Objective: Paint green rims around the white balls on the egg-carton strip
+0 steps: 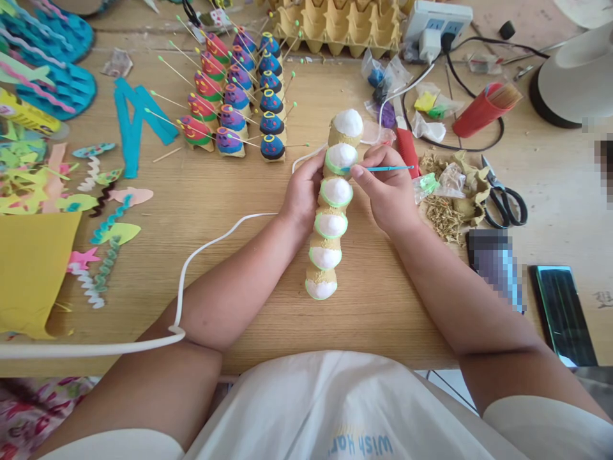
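A strip of egg carton [329, 209] stretches away from me, its several cups capped in white. Thin light-green lines edge most of the white caps; around the farthest cap [348, 122] I see no green. My left hand [302, 195] grips the strip's left side near the far end, its fingertips partly hidden behind it. Between thumb and fingers, my right hand [389, 188] pinches a thin blue stick tool [390, 168]. The tool's left end lies at the lower edge of the second-farthest cap, by the green line.
Painted carton strips [232, 116] with pins stand at the back left. Scissors [505, 195], carton scraps [472, 191], a red cup of sticks [483, 112] and a phone [561, 313] lie right. A white cable [191, 252] crosses my left arm. Paper cutouts [57, 179] spread left.
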A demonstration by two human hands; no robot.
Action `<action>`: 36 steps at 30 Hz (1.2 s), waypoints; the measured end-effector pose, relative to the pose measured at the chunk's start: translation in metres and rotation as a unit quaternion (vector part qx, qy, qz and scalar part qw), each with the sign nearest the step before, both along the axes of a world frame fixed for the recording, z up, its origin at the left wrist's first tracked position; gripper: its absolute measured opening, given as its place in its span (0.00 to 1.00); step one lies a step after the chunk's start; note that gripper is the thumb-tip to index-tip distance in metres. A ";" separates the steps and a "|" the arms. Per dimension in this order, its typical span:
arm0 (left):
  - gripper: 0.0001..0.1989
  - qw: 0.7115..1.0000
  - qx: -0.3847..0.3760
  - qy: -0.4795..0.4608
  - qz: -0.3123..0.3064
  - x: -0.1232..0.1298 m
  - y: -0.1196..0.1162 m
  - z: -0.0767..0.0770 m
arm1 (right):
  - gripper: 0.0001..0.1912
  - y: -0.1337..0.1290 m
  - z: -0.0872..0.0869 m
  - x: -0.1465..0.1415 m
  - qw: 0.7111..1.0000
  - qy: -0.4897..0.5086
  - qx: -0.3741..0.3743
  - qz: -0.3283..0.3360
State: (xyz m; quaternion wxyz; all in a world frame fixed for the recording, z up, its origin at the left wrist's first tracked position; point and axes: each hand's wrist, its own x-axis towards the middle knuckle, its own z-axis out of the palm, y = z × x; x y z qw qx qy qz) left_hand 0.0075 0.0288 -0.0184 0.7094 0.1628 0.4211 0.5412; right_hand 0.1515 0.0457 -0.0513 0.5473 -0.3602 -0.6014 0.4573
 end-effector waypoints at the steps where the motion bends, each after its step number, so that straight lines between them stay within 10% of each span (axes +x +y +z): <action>1: 0.20 1.000 -0.002 -0.001 -0.001 0.000 -0.001 0.000 | 0.28 0.000 0.000 0.000 1.000 -0.001 0.000 0.002; 36: 0.24 0.998 -0.009 -0.050 -0.028 -0.005 -0.004 0.006 | 0.23 0.006 0.000 0.009 0.999 0.019 -0.004 -0.050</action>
